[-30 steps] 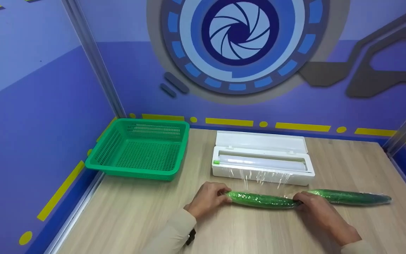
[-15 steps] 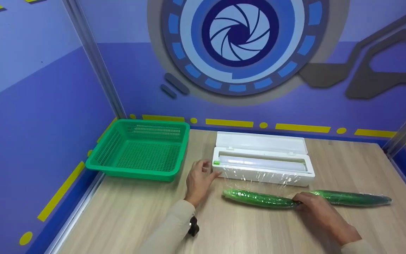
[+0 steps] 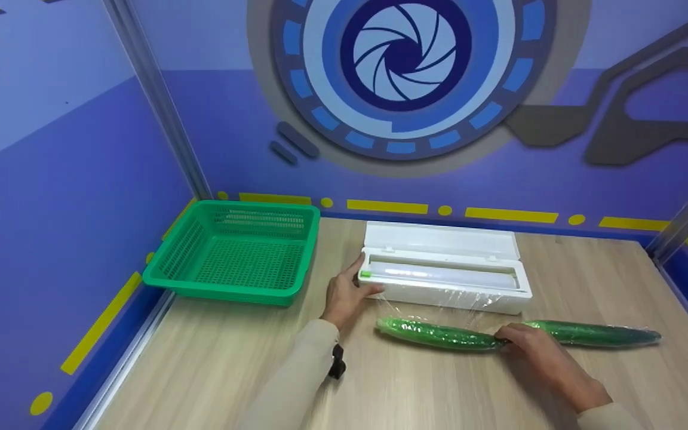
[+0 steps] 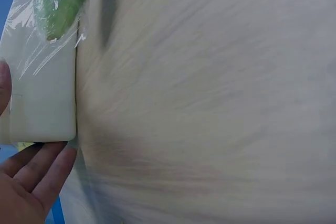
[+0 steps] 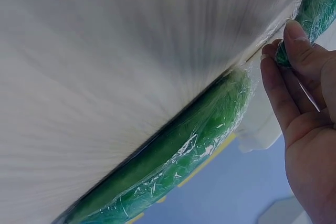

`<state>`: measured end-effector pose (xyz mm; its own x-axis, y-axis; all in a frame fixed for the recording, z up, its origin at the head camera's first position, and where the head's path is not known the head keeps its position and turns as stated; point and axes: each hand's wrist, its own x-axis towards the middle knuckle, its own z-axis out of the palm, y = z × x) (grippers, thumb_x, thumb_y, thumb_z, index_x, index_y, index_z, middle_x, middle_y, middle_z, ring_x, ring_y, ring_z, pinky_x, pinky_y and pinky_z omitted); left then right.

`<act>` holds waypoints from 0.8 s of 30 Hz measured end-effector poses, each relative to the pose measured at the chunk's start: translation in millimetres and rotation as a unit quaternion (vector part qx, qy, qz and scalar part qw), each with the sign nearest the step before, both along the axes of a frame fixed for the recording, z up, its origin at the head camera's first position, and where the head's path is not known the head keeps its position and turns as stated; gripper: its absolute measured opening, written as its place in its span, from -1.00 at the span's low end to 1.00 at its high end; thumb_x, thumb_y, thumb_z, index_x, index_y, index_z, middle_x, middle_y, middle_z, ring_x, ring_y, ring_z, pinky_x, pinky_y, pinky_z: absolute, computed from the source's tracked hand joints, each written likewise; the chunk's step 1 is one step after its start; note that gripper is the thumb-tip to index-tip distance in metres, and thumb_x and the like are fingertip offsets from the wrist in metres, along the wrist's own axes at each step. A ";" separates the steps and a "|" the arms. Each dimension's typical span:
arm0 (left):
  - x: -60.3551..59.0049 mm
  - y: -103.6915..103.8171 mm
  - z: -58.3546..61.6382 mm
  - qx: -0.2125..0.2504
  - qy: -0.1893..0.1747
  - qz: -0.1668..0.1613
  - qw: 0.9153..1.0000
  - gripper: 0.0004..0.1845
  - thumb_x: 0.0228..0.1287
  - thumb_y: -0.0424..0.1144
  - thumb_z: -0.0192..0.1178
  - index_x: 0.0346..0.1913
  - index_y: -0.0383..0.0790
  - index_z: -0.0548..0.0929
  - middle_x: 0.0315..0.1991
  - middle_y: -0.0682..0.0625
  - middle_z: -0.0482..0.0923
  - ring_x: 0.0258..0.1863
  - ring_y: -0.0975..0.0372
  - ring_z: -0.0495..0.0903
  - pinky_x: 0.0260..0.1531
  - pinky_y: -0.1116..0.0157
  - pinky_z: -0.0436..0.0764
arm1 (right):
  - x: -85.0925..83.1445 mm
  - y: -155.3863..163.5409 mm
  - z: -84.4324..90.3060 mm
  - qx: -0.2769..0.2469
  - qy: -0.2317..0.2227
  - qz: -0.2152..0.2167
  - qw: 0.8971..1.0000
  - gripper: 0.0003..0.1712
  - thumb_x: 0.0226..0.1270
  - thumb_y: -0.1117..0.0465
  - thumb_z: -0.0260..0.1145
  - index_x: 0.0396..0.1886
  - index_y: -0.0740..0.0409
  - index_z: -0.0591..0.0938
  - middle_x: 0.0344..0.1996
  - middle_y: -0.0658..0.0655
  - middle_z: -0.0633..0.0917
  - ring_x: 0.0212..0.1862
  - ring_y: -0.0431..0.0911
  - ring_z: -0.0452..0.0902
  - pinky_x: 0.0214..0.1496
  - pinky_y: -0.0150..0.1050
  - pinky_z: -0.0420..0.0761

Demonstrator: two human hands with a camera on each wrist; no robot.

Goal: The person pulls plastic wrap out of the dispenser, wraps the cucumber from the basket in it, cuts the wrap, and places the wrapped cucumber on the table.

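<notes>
Right hand (image 3: 538,352) lies on the table (image 3: 439,394), fingers curled round the right end of the near cucumber (image 3: 436,334), pinching it where the film bunches; the right wrist view shows the fingertips (image 5: 294,35) clamped on that wrapped tip. Left hand (image 3: 344,295) is off the cucumber, fingers fairly straight, resting against the left end of the white film box (image 3: 445,278), thumb along its front corner; the left wrist view shows the fingers (image 4: 47,169) flat at the box corner (image 4: 42,103), grasping nothing. Near cucumber is wrapped in film and lies on the table just in front of the box, long axis running left to right, roughly parallel to the box front. A sheet of film (image 3: 439,304) runs from the box slot down to it, so cucumber and box are joined by the film. From the right hand the cucumber stretches away to the left; from the left hand it lies just to the right and toward the person, close but apart. Right hand is the one on it, left hand nearer the box. A second wrapped cucumber (image 3: 595,333) lies end to end with the first, off to the right beyond the right hand. Green basket (image 3: 233,254) sits left of the box, well apart from both hands. Box lid stands open toward the back.
</notes>
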<state>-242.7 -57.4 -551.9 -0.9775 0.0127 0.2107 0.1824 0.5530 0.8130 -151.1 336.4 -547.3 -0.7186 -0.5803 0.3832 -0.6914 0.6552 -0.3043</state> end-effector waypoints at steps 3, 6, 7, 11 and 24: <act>-1.1 -0.2 -1.5 -0.010 0.011 0.001 1.000 -0.06 0.11 -0.06 0.61 0.56 -0.15 0.44 0.45 -0.17 0.46 0.34 0.08 0.55 0.28 0.12 0.54 | -0.3 0.4 -0.2 0.002 -0.008 -0.001 1.000 -0.63 0.16 0.53 0.53 -0.16 0.03 0.72 -0.27 -0.12 0.72 -0.24 -0.19 0.65 -0.23 -0.16 0.68; -1.1 -0.3 -1.3 -0.016 0.013 0.001 1.000 -0.07 0.11 -0.07 0.61 0.55 -0.14 0.44 0.43 -0.16 0.47 0.37 0.06 0.53 0.30 0.14 0.52 | -0.9 0.8 1.1 0.010 -0.025 -0.007 1.000 -0.63 0.20 0.55 0.50 -0.14 0.03 0.73 -0.26 -0.11 0.71 -0.23 -0.21 0.64 -0.23 -0.18 0.68; -0.9 -0.2 -0.9 -0.019 0.013 0.002 1.000 -0.07 0.12 -0.06 0.60 0.55 -0.13 0.44 0.43 -0.15 0.47 0.39 0.04 0.50 0.32 0.14 0.51 | -1.1 0.6 1.8 0.014 -0.029 -0.012 0.999 -0.63 0.22 0.55 0.49 -0.13 0.04 0.74 -0.24 -0.11 0.72 -0.21 -0.21 0.65 -0.22 -0.18 0.68; -1.0 -0.8 0.9 -0.030 0.019 0.000 0.999 -0.08 0.13 -0.04 0.59 0.55 -0.13 0.44 0.40 -0.16 0.49 0.35 0.04 0.55 0.28 0.14 0.54 | -1.7 -1.1 7.1 0.036 -0.050 -0.037 0.997 -0.65 0.27 0.54 0.45 -0.04 0.11 0.78 -0.15 -0.01 0.73 -0.13 -0.14 0.67 -0.12 -0.12 0.71; 0.3 -4.7 -1.2 -0.038 0.012 -0.011 0.999 -0.10 0.19 -0.04 0.55 0.57 -0.10 0.42 -0.57 0.22 0.15 -0.49 0.33 0.18 -0.37 0.33 0.32 | -0.1 -8.8 12.1 0.049 -0.112 -0.109 0.986 -0.54 0.41 0.25 0.50 0.25 0.30 0.68 0.10 0.27 0.74 0.11 0.21 0.71 0.09 0.15 0.68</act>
<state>-242.4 -62.1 -553.1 -0.9713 0.0508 0.2322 0.2144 0.6093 0.7634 -151.2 327.6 -535.2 -0.8911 -0.4282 0.1500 -0.4526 0.8149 -0.3622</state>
